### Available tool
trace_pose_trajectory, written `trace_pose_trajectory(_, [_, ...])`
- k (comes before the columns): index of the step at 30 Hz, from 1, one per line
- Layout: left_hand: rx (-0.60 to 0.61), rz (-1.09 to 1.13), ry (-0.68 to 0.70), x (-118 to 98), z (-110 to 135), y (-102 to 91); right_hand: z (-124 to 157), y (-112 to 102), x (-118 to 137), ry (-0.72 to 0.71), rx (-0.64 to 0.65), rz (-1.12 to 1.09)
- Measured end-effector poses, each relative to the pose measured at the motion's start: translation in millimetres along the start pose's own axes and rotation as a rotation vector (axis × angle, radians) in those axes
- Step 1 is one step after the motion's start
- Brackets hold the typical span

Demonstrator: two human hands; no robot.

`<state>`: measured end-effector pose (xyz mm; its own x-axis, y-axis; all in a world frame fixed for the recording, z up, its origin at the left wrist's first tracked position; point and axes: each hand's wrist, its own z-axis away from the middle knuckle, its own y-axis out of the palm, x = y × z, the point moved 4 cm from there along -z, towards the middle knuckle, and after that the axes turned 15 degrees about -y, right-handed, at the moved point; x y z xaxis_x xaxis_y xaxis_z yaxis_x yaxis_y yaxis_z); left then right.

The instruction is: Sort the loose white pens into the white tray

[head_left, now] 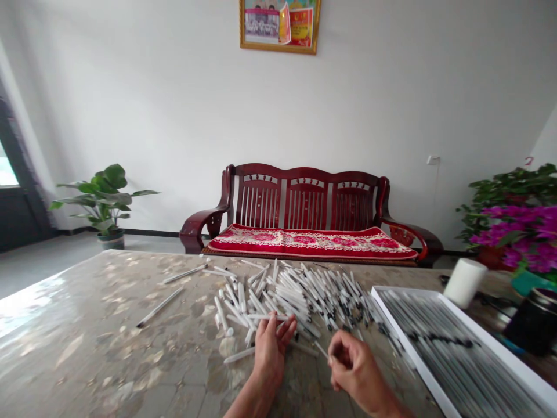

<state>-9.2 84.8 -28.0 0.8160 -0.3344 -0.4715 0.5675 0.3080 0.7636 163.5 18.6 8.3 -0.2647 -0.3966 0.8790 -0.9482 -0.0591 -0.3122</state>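
A heap of white pen barrels and caps, some with dark ends, lies in front of me on the table. My left hand is at the near edge of the heap, with thumb and fingers closed around a white pen barrel that points left. To its right, my right hand is curled in a pinch on a thin pale pen refill, whose far end angles toward the heap. Another white barrel lies just left of my left wrist. The right fingertips are partly hidden.
A white tray full of long thin refills stands at the right. Behind it are a white roll and a dark cup. Two pens lie apart on the patterned tabletop. A wooden bench stands beyond.
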Motion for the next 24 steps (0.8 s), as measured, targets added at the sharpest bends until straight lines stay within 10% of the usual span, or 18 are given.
trace_pose_trajectory(24, [-0.047,0.037,0.026,-6.2,2.7,4.2,-2.0,-3.7,0.5,0.109,-0.005,-0.169])
